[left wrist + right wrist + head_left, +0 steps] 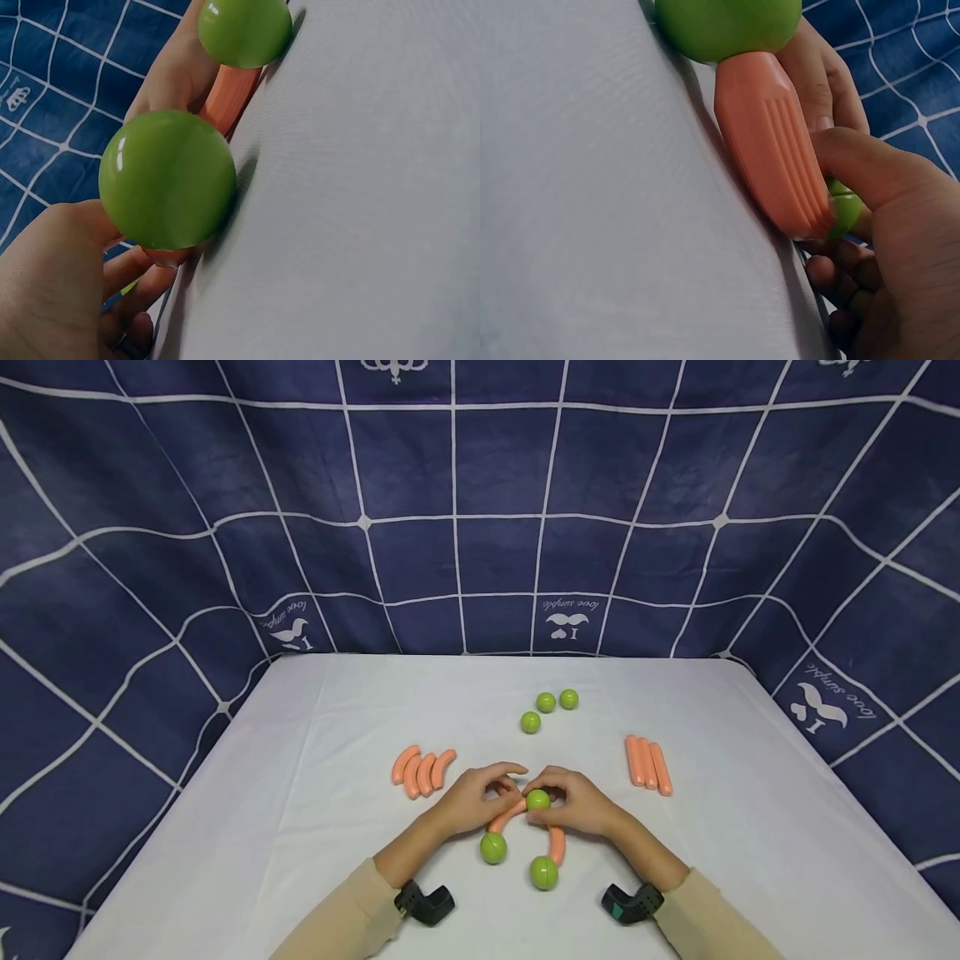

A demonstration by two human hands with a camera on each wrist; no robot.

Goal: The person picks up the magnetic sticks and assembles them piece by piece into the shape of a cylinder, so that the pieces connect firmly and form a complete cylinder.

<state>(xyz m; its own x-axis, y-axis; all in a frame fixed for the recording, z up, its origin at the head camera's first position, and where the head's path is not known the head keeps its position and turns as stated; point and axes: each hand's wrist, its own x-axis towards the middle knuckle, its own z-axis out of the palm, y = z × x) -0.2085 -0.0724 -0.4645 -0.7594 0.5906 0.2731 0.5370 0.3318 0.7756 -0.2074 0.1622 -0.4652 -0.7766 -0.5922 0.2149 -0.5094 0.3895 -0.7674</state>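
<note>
My left hand [474, 797] pinches a curved orange stick [508, 816], whose near end meets a green ball [492, 848]. My right hand [579, 803] grips another green ball [537, 801] between thumb and fingers, at the far end of that stick. A second curved orange stick [556, 845] runs from under the right hand to a green ball [543, 872] nearer me. In the right wrist view, this grooved stick [769, 142] touches the ball above it, and the right thumb lies against its side. Fingers partly hide the joint at the middle ball.
Several curved orange sticks [423, 772] lie grouped on the left of the white-covered table [315, 827]. Three straight orange sticks [648, 765] lie side by side on the right. Three loose green balls [546, 702] sit farther back, before a dark blue checked curtain [495, 560].
</note>
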